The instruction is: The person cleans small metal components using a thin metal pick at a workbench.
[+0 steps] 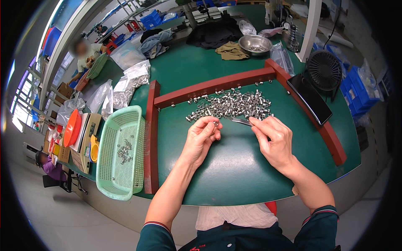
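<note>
Pinched between the thumb and fingers of my left hand (202, 138) is a small metal sleeve (215, 123), mostly covered by the fingertips. My right hand (274, 138) grips a slim, pointed metal tool (239, 121), whose tip points left toward that sleeve. Whether the tool is a blade or tweezers I cannot tell. Just beyond both hands lies a loose pile of small shiny metal sleeves (234, 103) on the green tabletop (217, 167). A dark red wooden frame (213, 86) borders the pile on the left, far and right sides.
Left of the frame stands a light green basket (120, 184) with some metal parts inside. Beyond it are a scale (87, 144), an orange bowl (73, 127) and plastic bags (132, 81). A phone (310, 98) rests on the right rail, near a black fan (323, 70). A steel bowl (255, 44) stands farther back.
</note>
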Available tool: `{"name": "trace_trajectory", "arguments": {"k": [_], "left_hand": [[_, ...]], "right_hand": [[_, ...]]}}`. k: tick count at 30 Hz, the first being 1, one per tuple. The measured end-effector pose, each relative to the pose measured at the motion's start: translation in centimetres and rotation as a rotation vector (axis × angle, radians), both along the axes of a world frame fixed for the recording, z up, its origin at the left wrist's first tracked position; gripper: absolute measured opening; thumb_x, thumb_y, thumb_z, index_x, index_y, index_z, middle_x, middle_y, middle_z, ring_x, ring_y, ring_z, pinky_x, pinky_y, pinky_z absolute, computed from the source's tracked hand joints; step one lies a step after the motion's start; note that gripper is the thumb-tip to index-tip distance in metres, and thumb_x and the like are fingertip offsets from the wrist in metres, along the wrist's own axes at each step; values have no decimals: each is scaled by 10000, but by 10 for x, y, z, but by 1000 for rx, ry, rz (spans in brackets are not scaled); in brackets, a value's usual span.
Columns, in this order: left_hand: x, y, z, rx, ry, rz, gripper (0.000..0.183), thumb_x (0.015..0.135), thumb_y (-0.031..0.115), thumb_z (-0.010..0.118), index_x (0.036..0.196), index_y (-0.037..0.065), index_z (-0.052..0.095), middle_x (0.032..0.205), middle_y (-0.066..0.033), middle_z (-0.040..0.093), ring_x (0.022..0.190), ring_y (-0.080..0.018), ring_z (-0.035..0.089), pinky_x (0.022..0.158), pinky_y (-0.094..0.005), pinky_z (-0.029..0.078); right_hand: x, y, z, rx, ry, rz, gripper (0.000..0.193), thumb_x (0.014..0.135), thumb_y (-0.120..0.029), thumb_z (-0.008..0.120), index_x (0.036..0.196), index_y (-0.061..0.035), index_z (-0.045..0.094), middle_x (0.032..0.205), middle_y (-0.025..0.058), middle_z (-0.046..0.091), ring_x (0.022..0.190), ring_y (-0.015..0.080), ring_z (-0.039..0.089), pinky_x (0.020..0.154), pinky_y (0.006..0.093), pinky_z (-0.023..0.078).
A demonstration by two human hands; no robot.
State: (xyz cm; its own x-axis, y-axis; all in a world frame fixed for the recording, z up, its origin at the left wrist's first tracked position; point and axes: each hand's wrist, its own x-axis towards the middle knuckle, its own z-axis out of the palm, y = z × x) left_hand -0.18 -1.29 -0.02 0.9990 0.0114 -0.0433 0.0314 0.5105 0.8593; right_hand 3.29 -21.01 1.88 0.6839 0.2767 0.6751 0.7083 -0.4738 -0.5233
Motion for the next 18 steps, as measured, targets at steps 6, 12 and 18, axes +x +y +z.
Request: {"name": "trace_trajectory", "arguments": {"k": [6,12,18], "left_hand": [[0,2,-2,-13,-13,-8,131,811,124,587,928,78,552,760,-9,507,610,-82,461,618,-247,404],[0,-1,-2,67,-39,34,132,796,53,588,922,67,551,763,-14,517,630,-86,473,621,-242,408],[-1,-2,-2,158,-45,79,141,783,21,590,918,38,554,776,-24,535,643,-97,488,625,-227,417]], "right_hand": [[-3,1,-4,-51,-5,26,174,666,-55,661,839,-58,646,596,47,515,557,196,521,474,306,404],[-4,1,-6,-67,-2,45,161,669,-66,661,829,-62,649,591,44,508,549,193,517,474,310,403],[-6,2,-7,-94,14,71,166,659,-72,664,824,-66,650,583,42,495,549,193,513,481,310,404]]}}
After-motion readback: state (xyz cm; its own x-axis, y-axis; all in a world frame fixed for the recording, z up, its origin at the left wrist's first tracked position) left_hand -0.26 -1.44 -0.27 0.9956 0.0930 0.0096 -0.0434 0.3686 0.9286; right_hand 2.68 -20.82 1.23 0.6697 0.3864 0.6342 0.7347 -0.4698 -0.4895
